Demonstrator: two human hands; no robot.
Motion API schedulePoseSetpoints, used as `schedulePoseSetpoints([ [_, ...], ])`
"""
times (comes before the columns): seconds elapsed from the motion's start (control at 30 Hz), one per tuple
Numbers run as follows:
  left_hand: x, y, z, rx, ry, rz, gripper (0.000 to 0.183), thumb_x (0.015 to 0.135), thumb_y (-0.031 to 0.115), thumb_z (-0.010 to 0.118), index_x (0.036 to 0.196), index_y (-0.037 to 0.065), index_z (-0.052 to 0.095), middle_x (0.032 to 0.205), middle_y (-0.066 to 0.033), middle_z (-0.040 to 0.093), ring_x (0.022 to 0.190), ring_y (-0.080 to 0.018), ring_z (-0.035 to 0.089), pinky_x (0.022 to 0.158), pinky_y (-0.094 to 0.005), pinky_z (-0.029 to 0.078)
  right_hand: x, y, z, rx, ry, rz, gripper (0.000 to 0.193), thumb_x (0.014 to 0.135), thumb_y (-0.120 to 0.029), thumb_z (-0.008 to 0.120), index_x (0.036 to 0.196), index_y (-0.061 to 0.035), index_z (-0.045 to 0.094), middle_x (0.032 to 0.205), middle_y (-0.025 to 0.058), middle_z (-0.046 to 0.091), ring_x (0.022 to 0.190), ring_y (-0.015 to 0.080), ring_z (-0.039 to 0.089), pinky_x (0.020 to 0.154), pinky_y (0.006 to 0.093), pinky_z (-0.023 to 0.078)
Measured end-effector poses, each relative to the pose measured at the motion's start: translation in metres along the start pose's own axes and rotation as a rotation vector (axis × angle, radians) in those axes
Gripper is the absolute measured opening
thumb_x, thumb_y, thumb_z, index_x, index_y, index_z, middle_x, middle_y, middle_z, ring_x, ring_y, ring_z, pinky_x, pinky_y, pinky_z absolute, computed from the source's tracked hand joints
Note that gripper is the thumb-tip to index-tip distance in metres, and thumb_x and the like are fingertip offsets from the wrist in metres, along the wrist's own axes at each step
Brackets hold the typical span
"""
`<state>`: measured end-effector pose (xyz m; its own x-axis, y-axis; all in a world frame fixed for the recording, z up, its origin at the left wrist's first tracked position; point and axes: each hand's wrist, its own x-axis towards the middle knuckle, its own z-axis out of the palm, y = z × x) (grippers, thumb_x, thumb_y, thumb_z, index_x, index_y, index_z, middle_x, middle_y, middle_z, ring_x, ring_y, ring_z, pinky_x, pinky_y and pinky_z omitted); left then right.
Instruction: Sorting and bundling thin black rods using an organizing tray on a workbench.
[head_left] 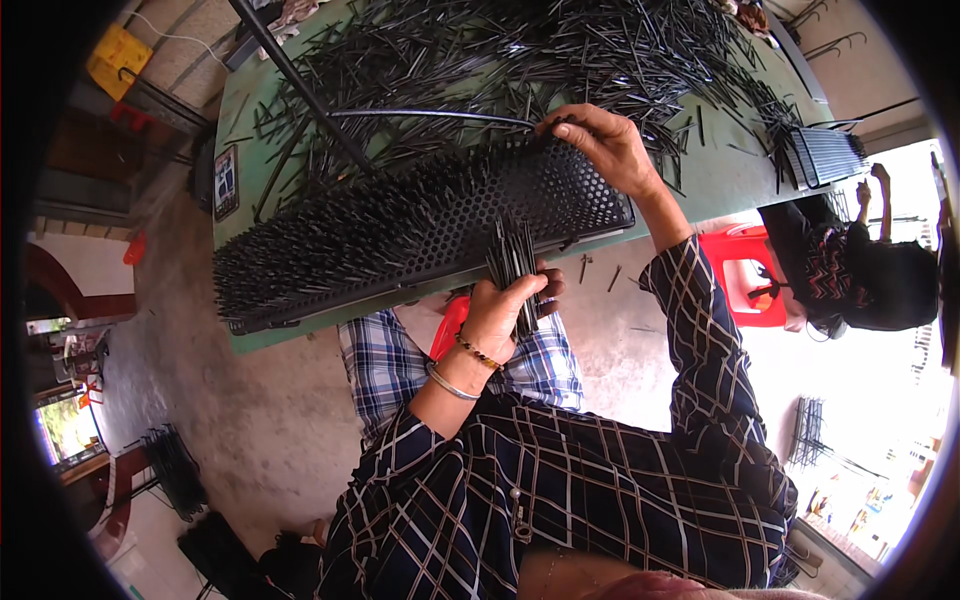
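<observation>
A long black perforated tray (480,225) lies along the near edge of the green table. Its left and middle holes are packed with upright thin black sticks (320,235); the holes at its right end are mostly bare. My left hand (497,315) is closed round a bundle of thin black sticks (513,255), held upright just in front of the tray. At the tray's far right edge is my right hand (610,150), its thumb and fingers drawn together. What lies between those fingertips, if anything, is too dark to make out.
Loose black sticks (560,50) are heaped across the green table (725,195). A dark pole (300,85) slants over its left part, and a thin rod (430,114) runs toward my right hand. Another person (860,270) is at the right beside a red stool (745,275).
</observation>
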<state>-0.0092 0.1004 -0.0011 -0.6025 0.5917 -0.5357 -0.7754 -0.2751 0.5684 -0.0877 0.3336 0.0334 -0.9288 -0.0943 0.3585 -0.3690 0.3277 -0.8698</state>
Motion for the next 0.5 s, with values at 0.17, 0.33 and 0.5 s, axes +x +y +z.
schedulePoseSetpoints([
  [0.17,-0.0024,0.0017,0.0038,0.033,0.014,0.005,0.018,0.086,0.003,0.055,0.103,0.001,0.059,0.096,-0.0129,0.066,0.086,-0.0203,0.066,0.068,-0.0292,0.054,0.0028,0.0039,0.0019,0.039,0.055,0.047,0.018,0.093,-0.011,0.058,0.107,-0.0007,0.063,0.1,0.0052,0.067,0.096,0.0125,0.061,0.087,0.0264,0.048],
  [0.33,-0.0029,0.003,0.0055,0.047,0.023,0.0,0.018,0.086,0.004,0.056,0.104,0.001,0.059,0.096,-0.0122,0.066,0.086,-0.0198,0.066,0.067,-0.0296,0.054,0.0036,0.0024,0.0031,0.044,0.052,0.04,0.018,0.093,-0.011,0.058,0.107,-0.0006,0.062,0.1,0.0055,0.066,0.097,0.0122,0.06,0.088,0.0264,0.048],
  [0.5,-0.003,0.003,0.0031,0.037,0.015,0.005,0.019,0.086,0.004,0.057,0.105,0.002,0.059,0.096,-0.0116,0.066,0.086,-0.0192,0.066,0.068,-0.0299,0.054,0.002,0.0081,0.0018,0.039,0.068,0.04,0.018,0.093,-0.01,0.057,0.108,-0.0007,0.062,0.1,0.0053,0.066,0.097,0.0123,0.06,0.089,0.0266,0.047],
])
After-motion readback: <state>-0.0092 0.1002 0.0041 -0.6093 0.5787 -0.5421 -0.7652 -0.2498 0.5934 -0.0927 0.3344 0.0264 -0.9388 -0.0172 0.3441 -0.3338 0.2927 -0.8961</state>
